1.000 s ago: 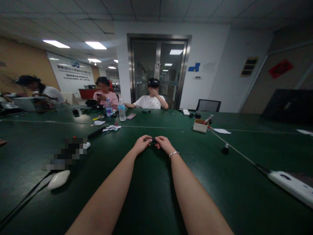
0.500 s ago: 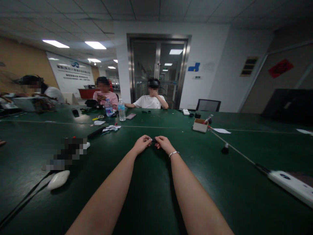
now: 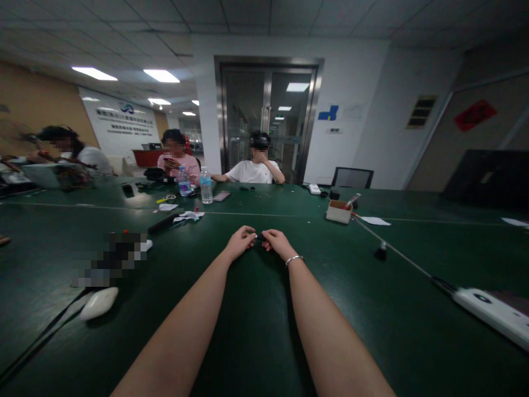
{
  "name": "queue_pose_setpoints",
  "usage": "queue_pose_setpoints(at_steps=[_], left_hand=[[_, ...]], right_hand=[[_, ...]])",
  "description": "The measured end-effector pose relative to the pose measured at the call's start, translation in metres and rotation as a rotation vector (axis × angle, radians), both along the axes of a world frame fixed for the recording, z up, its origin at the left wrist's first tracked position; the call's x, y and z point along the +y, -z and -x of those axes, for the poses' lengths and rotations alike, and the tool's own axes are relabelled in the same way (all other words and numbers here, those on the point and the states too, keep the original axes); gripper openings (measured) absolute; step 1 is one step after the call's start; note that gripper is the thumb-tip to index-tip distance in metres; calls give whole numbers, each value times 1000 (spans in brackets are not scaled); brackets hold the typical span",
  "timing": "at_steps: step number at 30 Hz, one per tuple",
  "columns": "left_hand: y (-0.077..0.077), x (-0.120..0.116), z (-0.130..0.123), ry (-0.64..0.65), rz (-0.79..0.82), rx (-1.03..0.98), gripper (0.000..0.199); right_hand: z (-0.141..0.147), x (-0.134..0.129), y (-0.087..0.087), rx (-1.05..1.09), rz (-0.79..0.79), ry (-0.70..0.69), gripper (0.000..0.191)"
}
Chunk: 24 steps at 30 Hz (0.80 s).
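Note:
Both my hands meet over the green table point(image 3: 256, 309), straight ahead of me. Between them is a small black object point(image 3: 260, 237), too small to name and partly covered by fingers. My right hand point(image 3: 278, 244), with a silver bracelet point(image 3: 293, 259) at its wrist, pinches the dark part of it. My left hand point(image 3: 241, 243) is closed in a pinch at the object's left end, where a tiny pale spot shows by the fingertips. Whether that spot belongs to the object I cannot tell.
Left lie a white mouse-shaped item point(image 3: 100, 304) and a blurred-out dark device point(image 3: 119, 259). Two water bottles point(image 3: 205, 186) stand farther back. Right are a small open box point(image 3: 339, 212), a cable with a black plug point(image 3: 381, 252) and a white power strip point(image 3: 491, 311). Several people sit around the table.
My left fingers have lifted slightly at the small black object. My right hand keeps its place. At far left, a seated person's head has shifted a little.

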<state>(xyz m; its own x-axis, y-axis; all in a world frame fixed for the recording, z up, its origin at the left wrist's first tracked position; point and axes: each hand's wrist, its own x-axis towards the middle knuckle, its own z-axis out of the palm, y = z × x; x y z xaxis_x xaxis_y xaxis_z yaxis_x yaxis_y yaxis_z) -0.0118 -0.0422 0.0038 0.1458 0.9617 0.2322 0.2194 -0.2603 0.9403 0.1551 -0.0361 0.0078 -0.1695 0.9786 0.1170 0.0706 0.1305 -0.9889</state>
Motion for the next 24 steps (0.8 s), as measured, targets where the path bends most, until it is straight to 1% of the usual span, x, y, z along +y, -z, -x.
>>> queue_pose_setpoints(at_steps=[3,7,9,12,20,24], left_hand=[[-1,-1,0,-3,10,-16,30],[0,0,0,17,30,-8,23],[2,1,1,0,26,1,23],[2,2,2,-30,2,3,25],[-1,-1,2,22,-7,5,29],[0,-1,3,47,-72,23,34]], right_hand=[[0,0,0,-3,-2,-3,17],[0,0,-1,-2,2,3,17],[0,0,-1,-2,6,4,16],[0,0,-1,0,12,8,15],[0,1,0,-3,11,7,15],[0,0,-1,11,17,-6,13]])
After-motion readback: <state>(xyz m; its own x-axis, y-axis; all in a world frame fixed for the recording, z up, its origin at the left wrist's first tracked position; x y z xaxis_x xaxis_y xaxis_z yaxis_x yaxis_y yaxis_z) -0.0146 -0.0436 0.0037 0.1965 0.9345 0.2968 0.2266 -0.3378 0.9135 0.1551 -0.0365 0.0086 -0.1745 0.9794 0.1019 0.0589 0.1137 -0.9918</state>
